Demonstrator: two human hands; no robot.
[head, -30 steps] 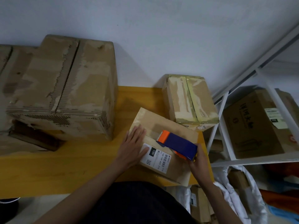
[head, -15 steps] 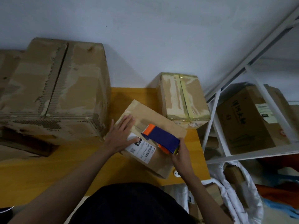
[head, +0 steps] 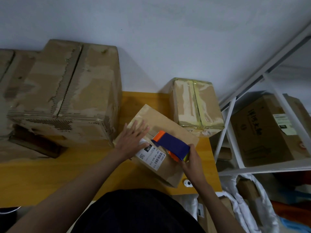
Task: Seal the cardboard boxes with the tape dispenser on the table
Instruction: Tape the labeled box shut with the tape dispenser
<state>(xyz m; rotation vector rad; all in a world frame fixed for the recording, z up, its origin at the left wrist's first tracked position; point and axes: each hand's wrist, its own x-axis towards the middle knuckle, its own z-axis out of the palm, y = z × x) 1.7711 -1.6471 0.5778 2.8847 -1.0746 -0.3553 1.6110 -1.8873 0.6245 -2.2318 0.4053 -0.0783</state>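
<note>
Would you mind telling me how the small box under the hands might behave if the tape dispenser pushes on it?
The small box may slide, since its near corner seems to overhang the table. The left hand, pressing flat, probably steadies it. The right hand grips the tape dispenser.

A small box [head: 156, 147] lies on the table [head: 50, 174], between a large box [head: 64, 91] left and a taped box [head: 196, 105] right.

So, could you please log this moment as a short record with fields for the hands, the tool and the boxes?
left hand: flat on the labelled box, fingers spread
right hand: grips the tape dispenser
tape dispenser: blue and orange, resting on the labelled box top
labelled box: on the yellow table, angled
other boxes: large worn box at left, small taped box behind
beside table: white shelf
</note>
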